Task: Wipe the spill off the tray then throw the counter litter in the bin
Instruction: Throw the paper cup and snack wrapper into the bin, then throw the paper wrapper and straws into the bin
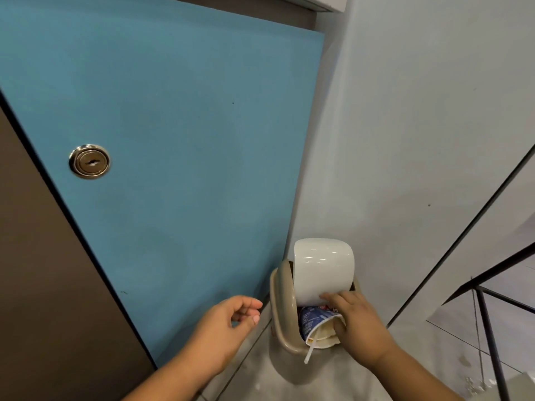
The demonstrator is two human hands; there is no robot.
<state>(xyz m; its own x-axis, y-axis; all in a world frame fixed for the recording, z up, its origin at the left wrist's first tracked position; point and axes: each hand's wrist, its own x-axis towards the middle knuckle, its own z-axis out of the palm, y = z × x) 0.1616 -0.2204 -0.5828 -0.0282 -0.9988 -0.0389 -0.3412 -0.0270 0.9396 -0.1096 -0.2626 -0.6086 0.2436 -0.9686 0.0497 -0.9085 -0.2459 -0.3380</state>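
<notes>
blue door (pixel 173 111) behind; right hand (pixel 362 325) grips cup (pixel 311 321) inside bin (pixel 285 308) (left hand (pixel 223 325) loose, empty).

Bin (pixel 282 308) stands on floor (pixel 249 383) in corner: door (pixel 173 140) at left, wall (pixel 405 140) behind. Cup (pixel 314 321) lies in bin opening, below raised flap (pixel 324 267).

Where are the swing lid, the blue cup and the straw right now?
swing lid (pixel 324 264), head view, on its glossy white front face.
blue cup (pixel 311 319), head view, on its printed blue side wall.
straw (pixel 309 353), head view, on the white shaft sticking out below the cup.
</notes>
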